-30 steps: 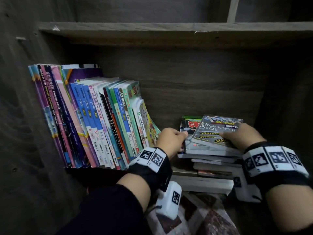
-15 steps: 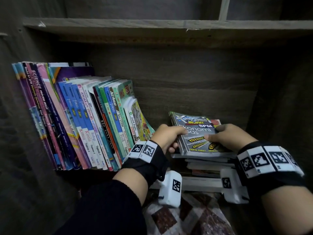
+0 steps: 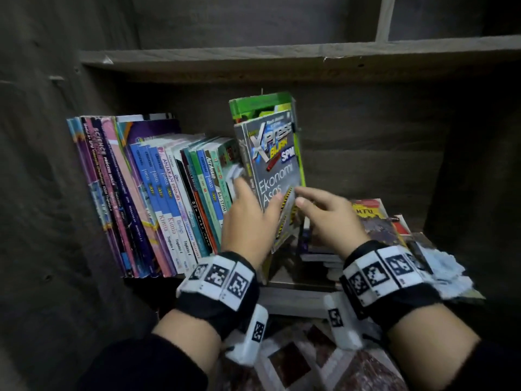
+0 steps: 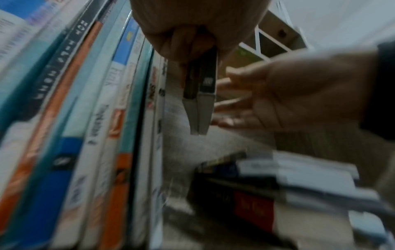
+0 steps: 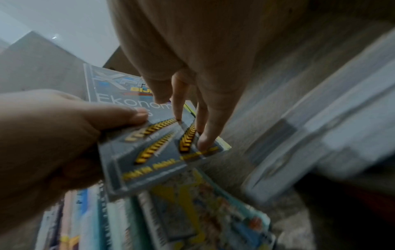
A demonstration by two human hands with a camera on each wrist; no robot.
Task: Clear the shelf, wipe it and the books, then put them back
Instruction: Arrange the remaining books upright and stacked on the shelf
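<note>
Ekonomi book (image 3: 275, 176) now upright — left hand (image 3: 249, 221) grips it; wrist cam shows right hand (image 5: 192, 84) fingers straight.

A home study corner — school textbooks (image 3: 158, 198) stand packed on a dark wooden shelf (image 3: 282, 56), a patterned floor mat (image 3: 296, 362) below it.

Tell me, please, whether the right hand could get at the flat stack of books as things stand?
Probably yes: the right hand is open, only touching the Ekonomi book the left hand grips, and the stack lies uncovered just beside it.
</note>
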